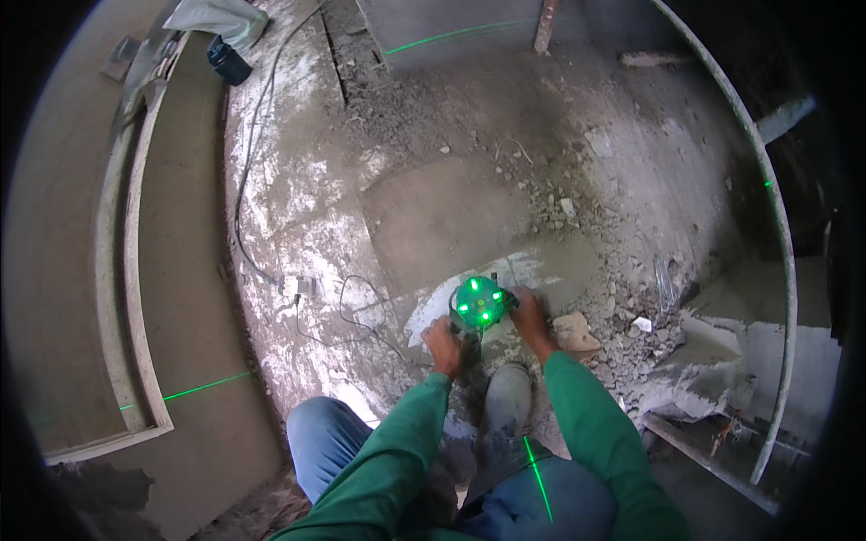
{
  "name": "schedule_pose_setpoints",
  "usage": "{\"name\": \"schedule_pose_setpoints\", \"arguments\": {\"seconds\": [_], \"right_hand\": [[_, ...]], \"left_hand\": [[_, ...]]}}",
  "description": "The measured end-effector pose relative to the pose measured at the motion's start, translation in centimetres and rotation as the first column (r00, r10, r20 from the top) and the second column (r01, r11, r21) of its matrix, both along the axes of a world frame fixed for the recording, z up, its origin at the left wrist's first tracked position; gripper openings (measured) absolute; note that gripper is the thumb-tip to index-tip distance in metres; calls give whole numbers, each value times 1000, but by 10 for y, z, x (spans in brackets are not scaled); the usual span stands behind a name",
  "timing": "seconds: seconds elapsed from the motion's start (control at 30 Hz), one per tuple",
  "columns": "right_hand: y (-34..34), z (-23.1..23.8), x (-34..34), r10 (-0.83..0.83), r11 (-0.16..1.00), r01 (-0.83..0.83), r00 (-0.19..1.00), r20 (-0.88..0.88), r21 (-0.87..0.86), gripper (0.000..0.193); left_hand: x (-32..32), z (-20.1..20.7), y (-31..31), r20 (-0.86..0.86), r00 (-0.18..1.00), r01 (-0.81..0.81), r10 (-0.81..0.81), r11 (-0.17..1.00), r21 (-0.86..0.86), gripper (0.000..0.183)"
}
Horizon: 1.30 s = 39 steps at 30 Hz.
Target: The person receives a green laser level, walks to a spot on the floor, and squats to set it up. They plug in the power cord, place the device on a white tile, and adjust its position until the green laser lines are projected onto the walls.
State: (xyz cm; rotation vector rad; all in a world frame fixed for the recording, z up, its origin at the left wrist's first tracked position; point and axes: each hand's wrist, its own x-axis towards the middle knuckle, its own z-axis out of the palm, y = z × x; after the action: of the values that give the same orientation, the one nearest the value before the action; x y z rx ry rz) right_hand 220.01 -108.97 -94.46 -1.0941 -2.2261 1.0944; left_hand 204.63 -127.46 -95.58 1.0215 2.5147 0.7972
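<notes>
A round green laser level stands on the dusty floor in front of me, several bright green lights glowing on its top. My left hand is closed at its near-left side, fingers curled by the base. On the opposite side, my right hand grips a dark part at the level's edge. The fingertips of both hands are partly hidden. One of my shoes is planted just below the level, between my green-sleeved forearms.
Rubble and broken pieces lie to the right. A power strip with cables rests at the left. Beyond are a dark bottle and a white sack. A long pale frame lines the left wall; a curved pole rises at right.
</notes>
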Motion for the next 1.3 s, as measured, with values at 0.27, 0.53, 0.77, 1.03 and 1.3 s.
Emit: {"name": "schedule_pose_setpoints", "arguments": {"seconds": [0.27,0.53,0.77,1.03,1.3], "right_hand": [[-1,10,-3,-16,999,16,1000,-8,30,19],[2,12,-5,-11,1000,11,1000,-1,-17,13],[2,12,-7,11,999,-11,1000,13,-31,19],[11,8,-7,88,993,-86,996,13,-77,27],[73,59,-2,250,849,-153,960,129,-506,35]], "left_hand": [[-1,12,-1,41,998,48,-48,999,-4,42],[2,18,2,28,999,42,-41,999,-21,43],[-7,13,-2,-92,971,228,-222,972,59,49],[-22,5,3,-73,957,287,-280,953,96,53],[-26,6,2,-54,952,304,-303,952,21,54]]}}
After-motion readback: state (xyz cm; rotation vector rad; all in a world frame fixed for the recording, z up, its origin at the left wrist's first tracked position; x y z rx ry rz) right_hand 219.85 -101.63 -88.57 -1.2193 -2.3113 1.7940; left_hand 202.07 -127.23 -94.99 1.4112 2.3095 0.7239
